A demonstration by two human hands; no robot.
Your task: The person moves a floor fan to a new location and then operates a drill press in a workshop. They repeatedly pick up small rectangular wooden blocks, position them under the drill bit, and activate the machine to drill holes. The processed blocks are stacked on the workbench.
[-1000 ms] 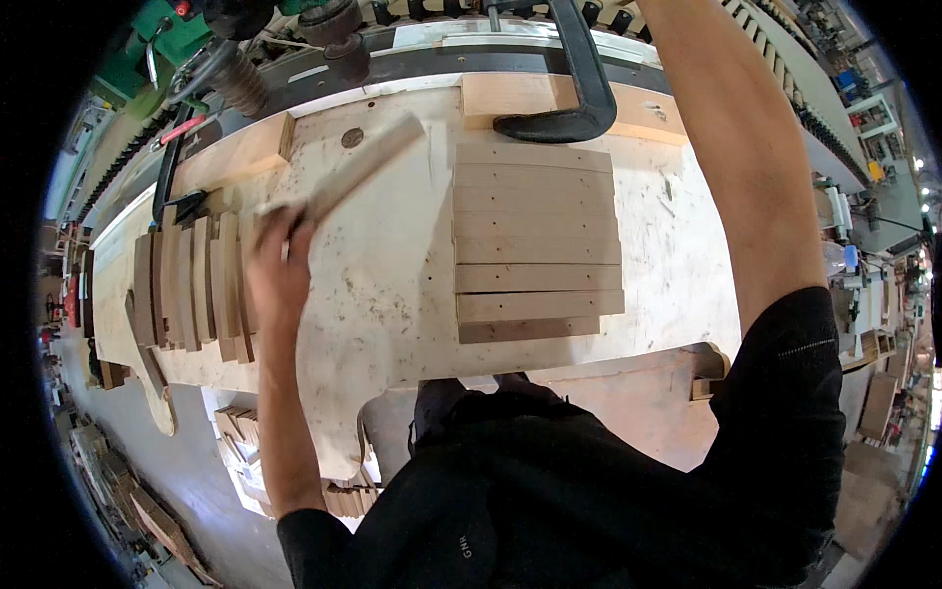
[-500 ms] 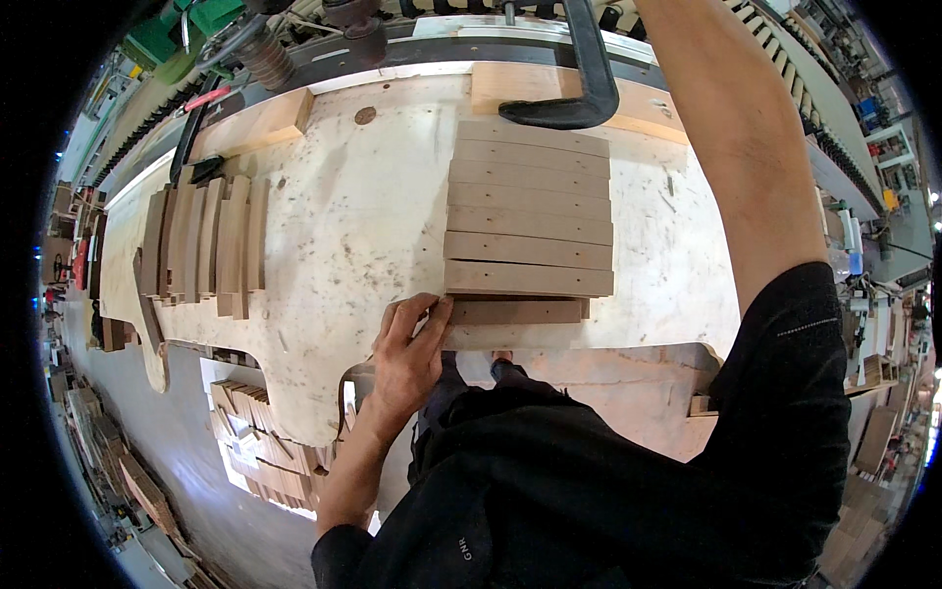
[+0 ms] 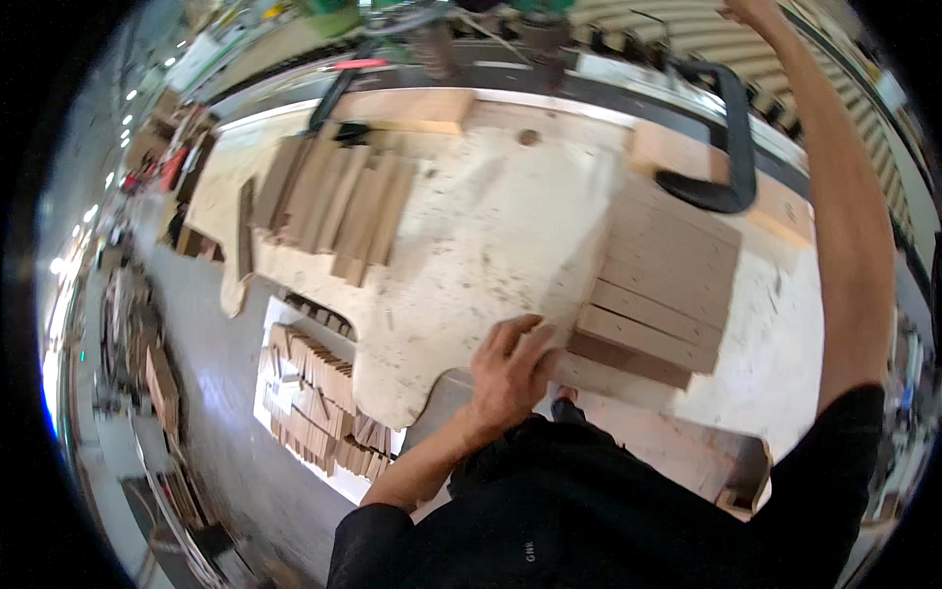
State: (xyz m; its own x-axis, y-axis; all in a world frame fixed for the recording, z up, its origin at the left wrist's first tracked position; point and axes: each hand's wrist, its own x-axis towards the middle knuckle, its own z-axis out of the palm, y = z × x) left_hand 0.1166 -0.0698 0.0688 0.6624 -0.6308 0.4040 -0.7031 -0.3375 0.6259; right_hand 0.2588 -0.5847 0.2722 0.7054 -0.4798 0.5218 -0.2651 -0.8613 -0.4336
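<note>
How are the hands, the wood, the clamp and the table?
Left hand: fingers loosely bent, looks empty
Right hand: partly cut off, grip unclear
Boards with holes: lined up side by side
Wooden strips: side by side, ends uneven
Clamp: reaching over the pale wood block
Table: marked with dark specks

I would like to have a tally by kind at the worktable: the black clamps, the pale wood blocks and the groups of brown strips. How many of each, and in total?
Black clamps: 2
Pale wood blocks: 2 (counting once the one that a clamp crosses)
Groups of brown strips: 2 (one left, one right)
Total: 6
</note>
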